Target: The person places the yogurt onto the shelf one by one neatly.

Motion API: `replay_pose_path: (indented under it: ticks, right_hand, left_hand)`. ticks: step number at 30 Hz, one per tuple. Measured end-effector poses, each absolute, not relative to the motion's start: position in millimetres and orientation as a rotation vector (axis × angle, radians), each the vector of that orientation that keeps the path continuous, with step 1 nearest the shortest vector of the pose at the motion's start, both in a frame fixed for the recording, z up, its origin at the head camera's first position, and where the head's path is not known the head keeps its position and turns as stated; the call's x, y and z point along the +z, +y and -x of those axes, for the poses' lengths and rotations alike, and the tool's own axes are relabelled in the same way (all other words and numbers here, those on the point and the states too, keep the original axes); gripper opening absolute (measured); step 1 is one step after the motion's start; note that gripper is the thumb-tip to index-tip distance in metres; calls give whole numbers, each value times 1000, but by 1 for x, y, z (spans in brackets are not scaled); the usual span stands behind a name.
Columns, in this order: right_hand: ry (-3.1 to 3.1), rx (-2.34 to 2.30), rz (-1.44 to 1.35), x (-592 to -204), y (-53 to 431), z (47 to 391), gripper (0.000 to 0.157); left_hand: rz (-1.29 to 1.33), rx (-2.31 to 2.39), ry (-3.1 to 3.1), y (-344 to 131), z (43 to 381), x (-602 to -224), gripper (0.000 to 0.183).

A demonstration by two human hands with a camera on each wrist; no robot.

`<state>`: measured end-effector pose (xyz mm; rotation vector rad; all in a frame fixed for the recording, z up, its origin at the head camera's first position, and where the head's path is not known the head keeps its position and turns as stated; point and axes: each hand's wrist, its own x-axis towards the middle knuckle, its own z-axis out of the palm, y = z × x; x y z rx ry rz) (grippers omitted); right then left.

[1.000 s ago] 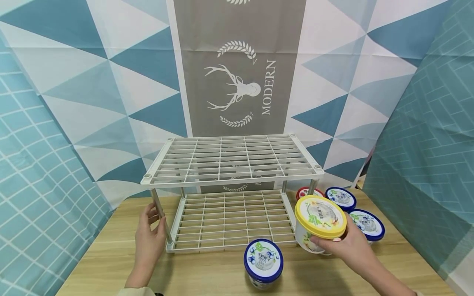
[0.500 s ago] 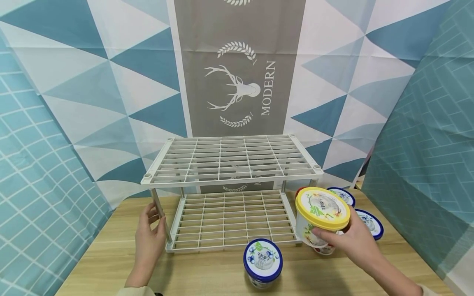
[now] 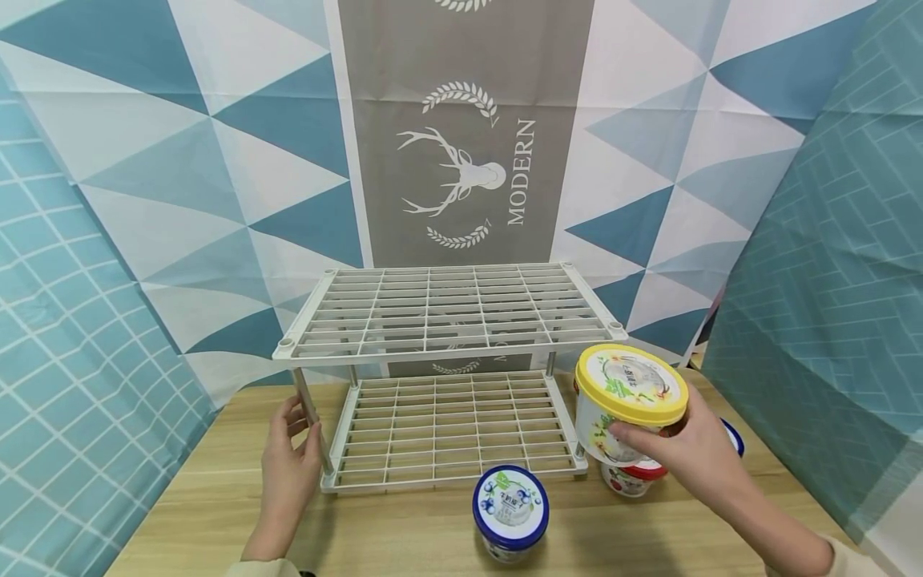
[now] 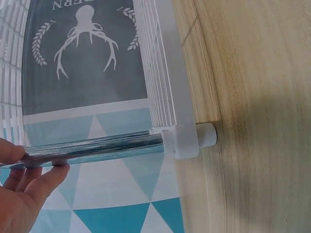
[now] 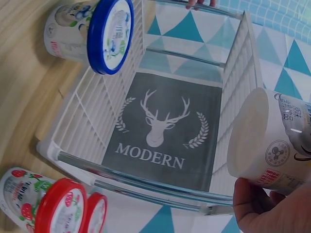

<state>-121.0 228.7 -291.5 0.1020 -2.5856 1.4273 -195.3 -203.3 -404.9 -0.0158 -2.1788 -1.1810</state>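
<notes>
My left hand (image 3: 290,473) holds the front left metal post (image 4: 107,148) of a white two-tier rack (image 3: 447,354), thumb on one side and fingers on the other. A white tub with a yellow lid (image 3: 630,385) is gripped in my right hand (image 3: 692,453), raised and slightly tilted beside the rack's front right corner. The tub hides that corner's post in the head view. In the right wrist view its pale underside (image 5: 250,133) faces the rack.
A blue-lidded tub (image 3: 510,509) stands in front of the rack. Red-lidded tubs (image 5: 60,208) stand at its right side, partly hidden in the head view. Another blue lid (image 3: 734,437) shows behind my right hand. Patterned cloth (image 3: 649,160) hangs behind the wooden table (image 3: 404,533).
My right hand has lifted the yellow-lidded tub slightly up and to the right, uncovering more of a red-lidded tub below and covering the blue lids behind. My left hand stays on the post.
</notes>
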Motion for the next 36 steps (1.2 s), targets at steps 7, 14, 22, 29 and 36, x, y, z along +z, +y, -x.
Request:
replay_pose_path:
  ticks: [7,14,22,29,36]
  right_hand:
    - [-2556,1447,-148,-280,226,122,79]
    - [-2526,1383,-221,-267,221,123,71]
    - [-2538,1318,-190,-253,214,124,75]
    - [-2525,1336,-210,-244,208,130,77]
    - [-2514,1301,-263,-234,201,135,73]
  left_hand:
    - [19,-1195,-2181,-204,195,-406,47]
    - [7,-1208,-2188,-202,193,-404,48]
    - [-2,-1221,-2199,-202,193,-402,48]
    - [1,-1218,-2196,-203,194,-403,48]
    - [16,-1214,-2194,-204,194,-404,48]
